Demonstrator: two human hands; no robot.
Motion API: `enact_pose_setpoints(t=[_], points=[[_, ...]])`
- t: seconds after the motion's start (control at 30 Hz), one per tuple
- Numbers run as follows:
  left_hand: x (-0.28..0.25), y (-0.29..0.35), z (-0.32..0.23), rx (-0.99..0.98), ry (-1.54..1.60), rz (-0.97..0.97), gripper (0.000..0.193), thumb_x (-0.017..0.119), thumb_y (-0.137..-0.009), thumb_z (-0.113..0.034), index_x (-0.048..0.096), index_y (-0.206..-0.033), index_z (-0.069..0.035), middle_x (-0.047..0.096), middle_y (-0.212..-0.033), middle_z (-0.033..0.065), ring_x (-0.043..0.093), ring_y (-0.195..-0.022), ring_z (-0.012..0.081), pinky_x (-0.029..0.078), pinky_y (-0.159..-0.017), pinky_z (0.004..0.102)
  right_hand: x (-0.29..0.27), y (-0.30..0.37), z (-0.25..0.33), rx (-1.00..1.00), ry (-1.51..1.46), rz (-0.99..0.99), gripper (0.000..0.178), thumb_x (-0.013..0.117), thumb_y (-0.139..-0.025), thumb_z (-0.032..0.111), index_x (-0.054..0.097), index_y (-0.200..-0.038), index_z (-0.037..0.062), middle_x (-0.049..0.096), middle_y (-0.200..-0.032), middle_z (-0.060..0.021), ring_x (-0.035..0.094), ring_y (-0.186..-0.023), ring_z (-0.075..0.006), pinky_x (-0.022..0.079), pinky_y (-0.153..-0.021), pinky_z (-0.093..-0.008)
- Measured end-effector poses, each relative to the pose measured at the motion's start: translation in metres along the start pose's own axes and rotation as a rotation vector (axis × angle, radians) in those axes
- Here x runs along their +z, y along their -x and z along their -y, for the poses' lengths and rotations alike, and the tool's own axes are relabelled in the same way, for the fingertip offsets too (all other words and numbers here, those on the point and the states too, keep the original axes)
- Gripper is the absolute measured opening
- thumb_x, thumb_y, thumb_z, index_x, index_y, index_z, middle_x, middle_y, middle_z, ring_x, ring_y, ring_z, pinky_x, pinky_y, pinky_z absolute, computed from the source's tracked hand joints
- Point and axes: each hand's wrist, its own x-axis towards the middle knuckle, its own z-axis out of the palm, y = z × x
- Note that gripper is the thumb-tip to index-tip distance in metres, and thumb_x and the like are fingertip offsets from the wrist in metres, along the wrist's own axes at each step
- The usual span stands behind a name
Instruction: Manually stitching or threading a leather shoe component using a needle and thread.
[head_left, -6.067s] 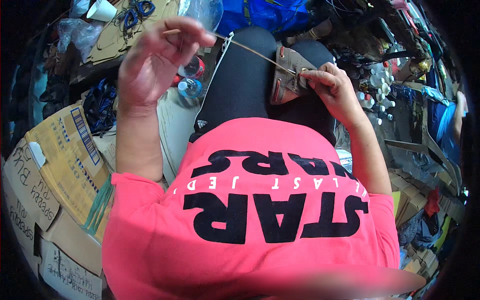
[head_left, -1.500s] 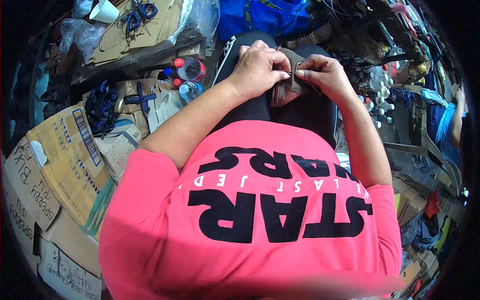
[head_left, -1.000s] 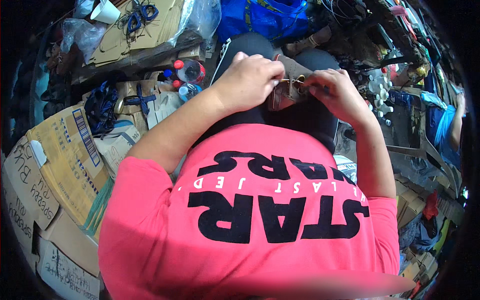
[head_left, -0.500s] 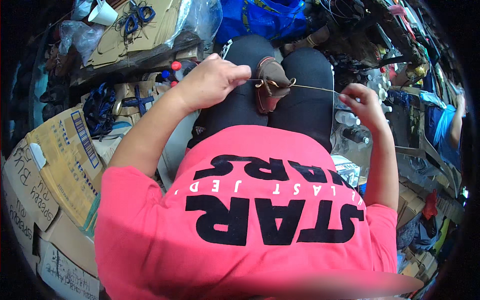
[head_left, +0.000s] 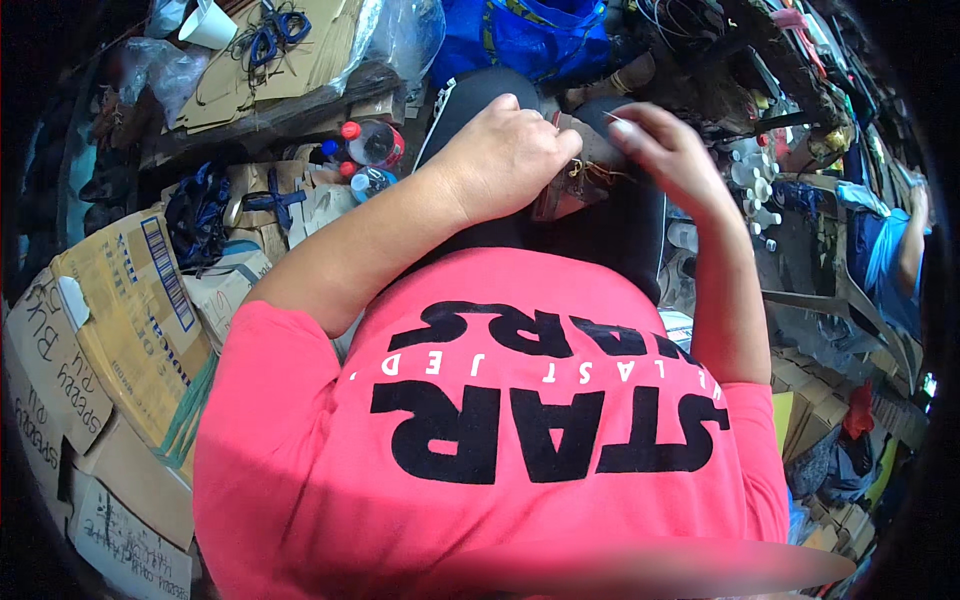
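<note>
A brown shoe (head_left: 572,198), partly hidden by my hands, lies over my lap, with loose tan thread (head_left: 600,172) looped across its top. My left hand (head_left: 515,150) is closed against the shoe's left side, its fingers curled at the edge; exactly what they pinch is hidden. To the right, my right hand (head_left: 672,155) is just off the shoe. Thumb and forefinger are pinched together, and a thin light sliver like a needle or thread end shows at their tips.
Bottles with red caps (head_left: 375,143) stand left of my knees, white bottles (head_left: 752,175) to the right. A blue bag (head_left: 525,40) sits ahead. Cardboard boxes (head_left: 120,330) fill the left side. Another person's arm (head_left: 915,235) shows at far right.
Both hands have come in from wide apart to the shoe, the left moving right. The thread, earlier pulled taut to both sides, now lies slack in loops.
</note>
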Motion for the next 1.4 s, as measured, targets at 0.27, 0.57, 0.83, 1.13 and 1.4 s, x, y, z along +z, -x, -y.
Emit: enact_pose_setpoints(t=[0.27,0.57,0.83,1.13,1.4], points=[[0.000,0.028,0.014,-0.020,0.100,0.108,0.012,0.050,-0.081,-0.008,0.056,-0.090,-0.011,0.059,-0.074,0.0080,0.061,-0.079,0.0276,0.041,-0.073,0.0392,0.026,-0.016,0.013,0.065,0.634,0.052,0.035,0.067,-0.081,0.043,0.066,-0.084,0.0083,0.065,-0.074,-0.0143,0.064,-0.077,-0.0327,0.045,-0.066,-0.0413],[-0.032,0.075,0.043,-0.602,1.223,-0.346,0.007,0.068,-0.085,-0.008,0.064,-0.083,-0.003,0.062,-0.075,-0.0025,0.054,-0.069,0.0065,0.044,-0.066,0.0218,0.001,-0.004,-0.012,0.076,-0.046,-0.027,0.033,0.063,-0.092,0.028,0.067,-0.107,-0.0018,0.063,-0.089,0.0028,0.054,-0.078,-0.0077,0.045,-0.068,-0.0264],[-0.012,0.034,0.042,-0.300,2.130,-0.480,0.012,0.053,-0.097,-0.020,0.055,-0.088,-0.012,0.052,-0.069,-0.0017,0.047,-0.057,0.0100,0.041,-0.060,0.0258,-0.036,0.030,-0.005,-0.069,-0.937,-0.007,0.046,0.042,-0.102,0.036,0.051,-0.132,0.0026,0.039,-0.065,0.0054,0.038,-0.059,-0.0050,0.034,-0.058,-0.0213],[0.000,0.039,0.076,-0.379,0.930,-0.159,0.024,0.063,-0.089,-0.023,0.062,-0.111,-0.014,0.062,-0.086,0.0024,0.057,-0.078,0.0134,0.047,-0.073,0.0264,-0.032,0.020,-0.008,0.165,0.067,0.037,0.037,0.060,-0.093,0.028,0.063,-0.122,0.0058,0.064,-0.100,-0.0013,0.053,-0.090,-0.0081,0.043,-0.078,-0.0258],[0.020,-0.049,0.071,0.048,0.433,0.375,0.049,0.076,-0.072,-0.028,0.064,-0.117,-0.013,0.067,-0.095,0.0163,0.063,-0.089,0.0337,0.048,-0.083,0.0379,-0.006,-0.018,0.026,0.020,0.647,0.338,0.021,0.073,-0.076,0.015,0.063,-0.086,-0.0011,0.062,-0.072,-0.0153,0.060,-0.067,-0.0191,0.046,-0.064,-0.0347]])
